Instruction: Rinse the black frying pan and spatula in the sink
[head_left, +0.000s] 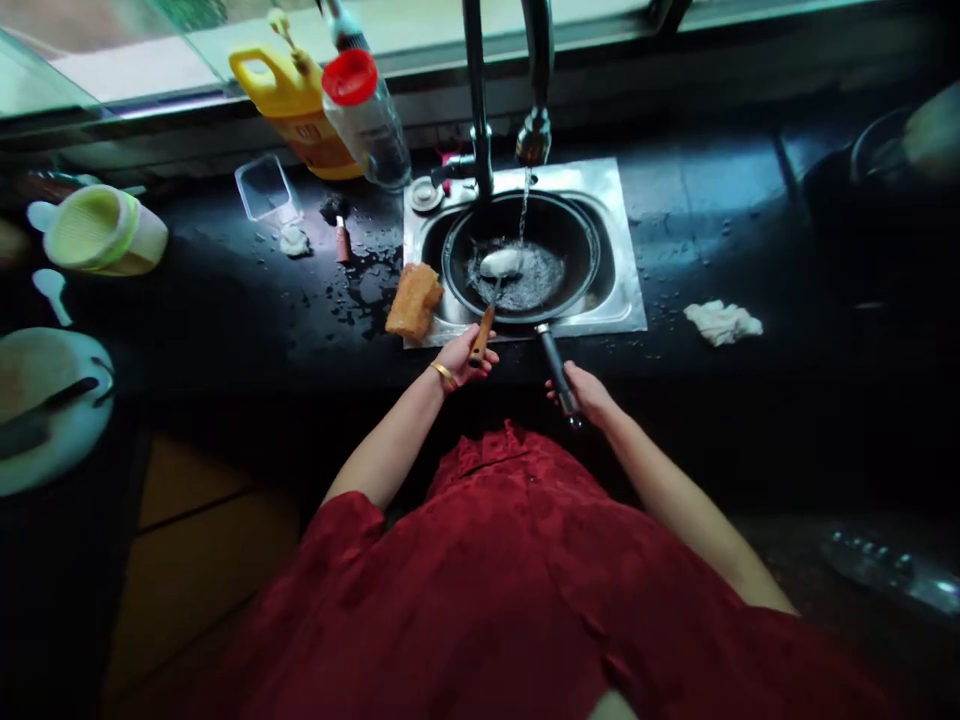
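Black pan (576, 268) rests in the sink (631, 300) under a running tap (534, 138), its handle (555, 362) wrapped by the right hand (590, 394) while the left hand (459, 360) clasps a spoon (501, 264) dipped inside.

Likely stiff, weighty and slippery, the pan is surest held by that handle, past the sink's near edge; the lighter spoon, by its wooden end (484, 332). Sponge (414, 302) lies at the sink's left edge.

Scene is dim overall. Daylight enters by the window (135, 60) at the top. Bluish glare lies on the counter (690, 195); highlights mark the sink (628, 285) and pan (579, 240). Lower corners are deeply shadowed. Outer edges appear stretched and blurred.
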